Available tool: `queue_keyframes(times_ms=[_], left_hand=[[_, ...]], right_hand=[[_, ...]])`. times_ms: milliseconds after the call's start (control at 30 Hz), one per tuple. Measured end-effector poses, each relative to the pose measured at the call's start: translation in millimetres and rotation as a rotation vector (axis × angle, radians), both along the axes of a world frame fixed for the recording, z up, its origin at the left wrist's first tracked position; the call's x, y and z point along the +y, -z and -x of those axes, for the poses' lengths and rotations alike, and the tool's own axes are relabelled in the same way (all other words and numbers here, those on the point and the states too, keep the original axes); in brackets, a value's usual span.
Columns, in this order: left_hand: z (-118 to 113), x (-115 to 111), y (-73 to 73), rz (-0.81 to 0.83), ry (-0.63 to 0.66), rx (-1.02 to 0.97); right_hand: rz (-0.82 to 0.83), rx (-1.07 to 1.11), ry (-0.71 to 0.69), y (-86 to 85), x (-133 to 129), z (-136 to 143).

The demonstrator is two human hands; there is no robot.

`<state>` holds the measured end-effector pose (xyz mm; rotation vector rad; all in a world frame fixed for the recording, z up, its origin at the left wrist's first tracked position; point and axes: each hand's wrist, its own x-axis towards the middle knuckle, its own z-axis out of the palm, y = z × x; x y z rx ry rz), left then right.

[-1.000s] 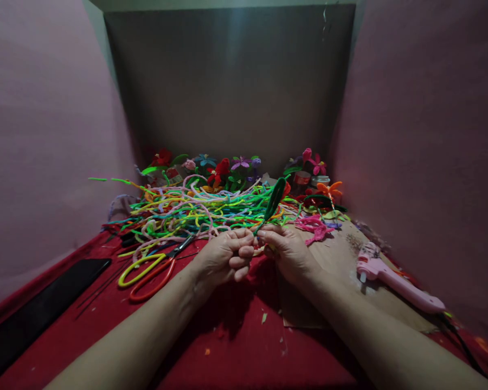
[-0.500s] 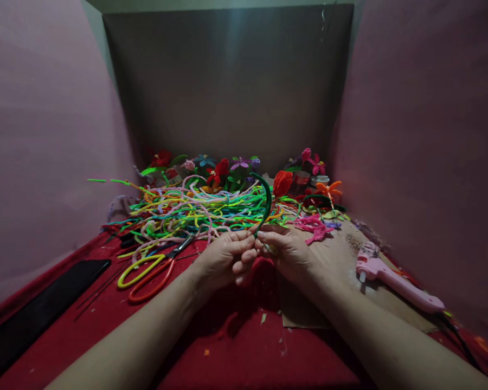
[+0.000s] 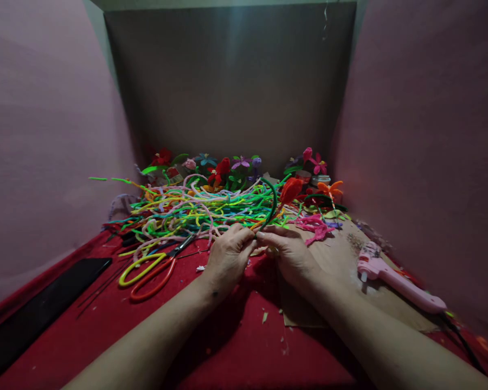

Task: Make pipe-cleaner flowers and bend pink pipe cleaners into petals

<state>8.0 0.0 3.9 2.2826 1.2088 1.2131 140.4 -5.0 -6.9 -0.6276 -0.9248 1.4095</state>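
A dark green pipe cleaner [image 3: 274,199] curves upward from between my two hands. My left hand [image 3: 230,259] is closed, its thumb and fingers pinching the lower end of that stem. Close beside it, my right hand [image 3: 290,252] pinches the same spot with thumb and forefinger. A red fuzzy flower bud [image 3: 291,190] shows just past the right fingers; whether it joins the green piece I cannot tell. Behind the hands spreads a heap of coloured pipe cleaners [image 3: 203,208]. The fingertips partly hide the pinched end.
Scissors with yellow and red handles [image 3: 156,274] lie left of my hands, near a black flat object [image 3: 44,309]. A pink glue gun [image 3: 398,281] rests on a cardboard sheet [image 3: 333,260] at right. Finished fuzzy flowers [image 3: 219,170] stand along the back, before a grey panel.
My left hand has turned over, so its back now faces up. The green pipe cleaner's tip and the red bud have shifted slightly right and lower.
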Motion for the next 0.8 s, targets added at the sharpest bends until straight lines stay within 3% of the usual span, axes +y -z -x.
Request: queue_keyframes(times_ms=[267, 600, 800], left_hand=[[1, 5, -0.4, 0.221, 0.081, -0.148], [-1, 1, -5.9, 0.235, 0.096, -0.146], [-3, -4, -17.7, 0.503, 0.148, -0.289]], right_hand=[[-0.003, -0.065, 0.031, 0.0, -1, 0], [0.020, -0.012, 0.050, -1.4, -2, 1], [0.094, 0.043, 0.047, -0.4, 0, -1]])
